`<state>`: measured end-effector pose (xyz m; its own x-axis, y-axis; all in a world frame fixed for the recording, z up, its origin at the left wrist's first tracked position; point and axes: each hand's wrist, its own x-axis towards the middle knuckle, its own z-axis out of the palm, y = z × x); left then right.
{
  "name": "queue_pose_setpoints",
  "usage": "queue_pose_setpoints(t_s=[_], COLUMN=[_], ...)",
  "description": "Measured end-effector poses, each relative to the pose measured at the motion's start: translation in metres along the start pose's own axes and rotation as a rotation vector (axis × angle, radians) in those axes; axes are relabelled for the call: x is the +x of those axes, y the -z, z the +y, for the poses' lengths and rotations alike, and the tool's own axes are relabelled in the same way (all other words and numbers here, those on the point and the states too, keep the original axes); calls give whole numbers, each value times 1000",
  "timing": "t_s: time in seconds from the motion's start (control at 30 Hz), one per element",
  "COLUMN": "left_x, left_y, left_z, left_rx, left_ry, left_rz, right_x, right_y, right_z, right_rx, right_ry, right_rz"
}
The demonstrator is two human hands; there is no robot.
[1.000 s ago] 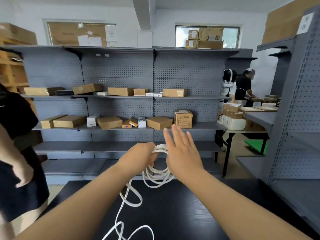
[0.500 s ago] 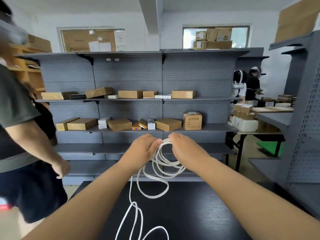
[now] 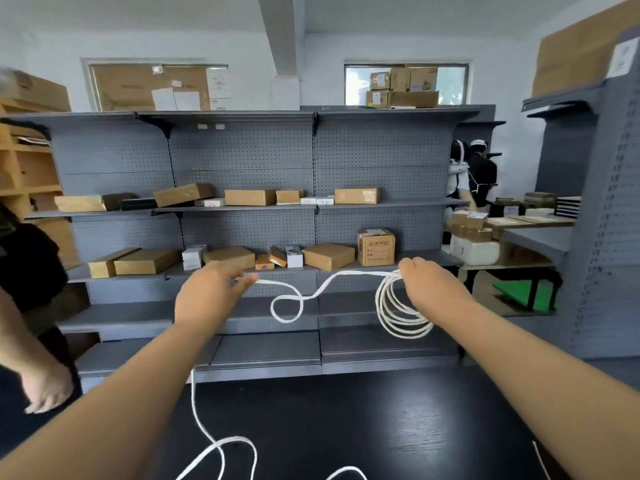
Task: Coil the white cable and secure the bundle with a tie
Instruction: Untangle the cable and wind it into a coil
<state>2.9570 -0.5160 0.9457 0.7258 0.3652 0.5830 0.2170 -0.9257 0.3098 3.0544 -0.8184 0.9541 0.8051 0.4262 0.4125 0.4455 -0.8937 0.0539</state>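
Black worktop (image 3: pixel 363 427), near edge: loose slack of the white cable (image 3: pixel 221 445) lies in a couple of open loops, not coiled. One strand climbs from there past the left forearm to the left grip (image 3: pixel 207 296), which pinches the cable between thumb and fingertips. Between the hands the cable hangs slack in mid-air with one small stray loop in it, and runs over to the right grip (image 3: pixel 429 289). That grip has its fingers curled round the top of the coil (image 3: pixel 381 303). Several turns hang below it, over the worktop's far edge, touching nothing. Step, as I read it: mid-coiling, a length stretched between the hands for the next turn. Next move calls for bringing the left grip across to lay that length onto the coil. The stray loop wants shaking out so it won't kink, then more slack fed up. No tie visible, so tying looks some way off. Behind: grey shelving (image 3: pixel 242 161) with cardboard boxes (image 3: pixel 329 256), and a bystander (image 3: pixel 31 271) at far left.
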Motion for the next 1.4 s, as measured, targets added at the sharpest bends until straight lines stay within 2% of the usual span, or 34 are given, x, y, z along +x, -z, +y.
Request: queue_pose_setpoints(t_s=[0.1,0.2,0.4,0.47,0.53,0.6,0.7,0.77,0.9,0.97,1.2,1.4], left_x=[9,16,15,8,-4,-16,-24,-26,-21,-20,-24,-19], left_y=[-1,-7,-30,-31,-32,-37,-52,-58,-59,-61,-78,-81], left_z=[-19,-24,12,26,39,46,43,41,44,45,52,58], left_rx=[38,75,98,-164,-517,-802,-1040,-1141,-1108,-1129,-1270,-1402], left_ry=[46,18,-173,-191,-165,-84,87,128,80,62,135,254], left_rz=[13,-34,-126,-245,-438,-589,-691,-657,-382,-328,-359,-405], right_x=[-3,-7,-7,-6,-7,-9,-14,-17,-19,-18,-2,15], right_y=[0,0,1,2,3,5,8,8,-1,-7,-16,-25], right_z=[2,-10,-66,-84,-97,-105,-107,-107,-108,-107,-106,-113], right_rx=[-58,-99,-113,-125,-129,-145,-130,-129,-131,-103,157,519], right_ry=[-112,-155,-49,-17,1,6,-32,-39,19,37,-189,-360], right_rz=[18,36,96,95,101,121,131,114,50,21,129,302])
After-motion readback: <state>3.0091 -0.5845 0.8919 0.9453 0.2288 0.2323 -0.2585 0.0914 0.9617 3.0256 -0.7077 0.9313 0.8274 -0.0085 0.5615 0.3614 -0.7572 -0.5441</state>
